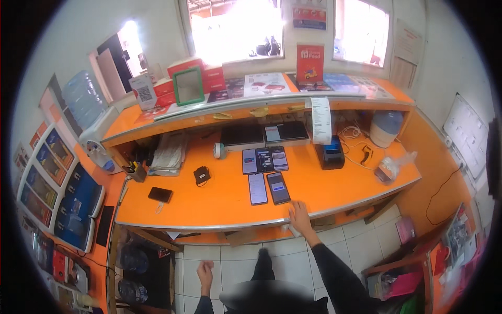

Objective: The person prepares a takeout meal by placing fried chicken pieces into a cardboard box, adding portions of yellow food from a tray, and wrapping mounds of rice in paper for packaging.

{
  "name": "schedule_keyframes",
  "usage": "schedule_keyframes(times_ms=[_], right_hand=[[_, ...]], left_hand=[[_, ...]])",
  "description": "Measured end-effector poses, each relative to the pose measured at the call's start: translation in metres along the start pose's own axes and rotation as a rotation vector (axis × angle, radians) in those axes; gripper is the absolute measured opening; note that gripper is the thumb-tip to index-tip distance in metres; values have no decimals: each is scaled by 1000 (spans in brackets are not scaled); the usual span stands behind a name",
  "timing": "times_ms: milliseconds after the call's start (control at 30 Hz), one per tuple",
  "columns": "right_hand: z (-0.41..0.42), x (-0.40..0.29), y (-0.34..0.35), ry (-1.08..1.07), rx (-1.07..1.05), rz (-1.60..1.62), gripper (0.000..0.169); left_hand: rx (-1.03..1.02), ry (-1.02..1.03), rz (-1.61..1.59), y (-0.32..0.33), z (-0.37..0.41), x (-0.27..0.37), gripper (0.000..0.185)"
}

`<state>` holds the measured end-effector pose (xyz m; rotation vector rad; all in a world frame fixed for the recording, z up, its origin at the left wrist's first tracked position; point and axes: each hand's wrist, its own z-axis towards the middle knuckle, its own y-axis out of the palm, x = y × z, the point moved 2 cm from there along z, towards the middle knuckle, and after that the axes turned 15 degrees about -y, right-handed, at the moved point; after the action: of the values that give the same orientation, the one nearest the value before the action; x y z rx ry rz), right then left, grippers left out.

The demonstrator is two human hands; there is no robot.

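Observation:
My right hand (pixel 301 217) is over the front edge of the orange counter (pixel 219 196), its fingers apart and nothing in them. Nearest to its fingertips lies a lit smartphone (pixel 278 188). Left of that phone is another smartphone (pixel 257 188) with a white screen. Just behind them, three more phones lie side by side: a left one (pixel 249 161), a middle one (pixel 264 159) and a right one (pixel 279 158). My left hand (pixel 204 272) hangs low over the tiled floor, away from the counter. Its fingers look curled, and what lies inside them is hidden.
A receipt printer (pixel 331 153) with a long paper receipt (pixel 321 119) stands back right. Beside it are cables and a plastic bag (pixel 390 169). A black phone (pixel 160 194), a small black box (pixel 201 176) and a pen holder (pixel 136 172) are leftward. A raised shelf (pixel 235 112) spans the back.

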<state>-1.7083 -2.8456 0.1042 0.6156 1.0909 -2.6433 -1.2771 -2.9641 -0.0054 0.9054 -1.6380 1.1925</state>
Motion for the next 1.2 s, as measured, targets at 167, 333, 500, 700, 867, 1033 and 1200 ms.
schedule_keyframes(times_ms=[167, 333, 500, 700, 867, 1033, 1200], right_hand=[[40, 72, 58, 16, -223, -137, 39], [58, 65, 60, 93, -329, -223, 44], [56, 64, 69, 174, -313, -228, 44], [68, 79, 65, 148, -388, -158, 44], [74, 93, 61, 33, -494, -143, 45], [89, 113, 68, 27, -506, -19, 47], [113, 134, 82, 16, -473, 71, 50]], left_hand=[[103, 85, -44, 58, 117, 81, 21], [213, 205, 492, 115, 197, 106, 15], [512, -2, 696, 148, 229, 129, 16], [563, -17, 718, 155, 236, 133, 15], [555, -68, 770, 153, 241, 132, 16], [583, -20, 707, 155, 241, 135, 16], [608, -22, 721, 156, 239, 132, 15]])
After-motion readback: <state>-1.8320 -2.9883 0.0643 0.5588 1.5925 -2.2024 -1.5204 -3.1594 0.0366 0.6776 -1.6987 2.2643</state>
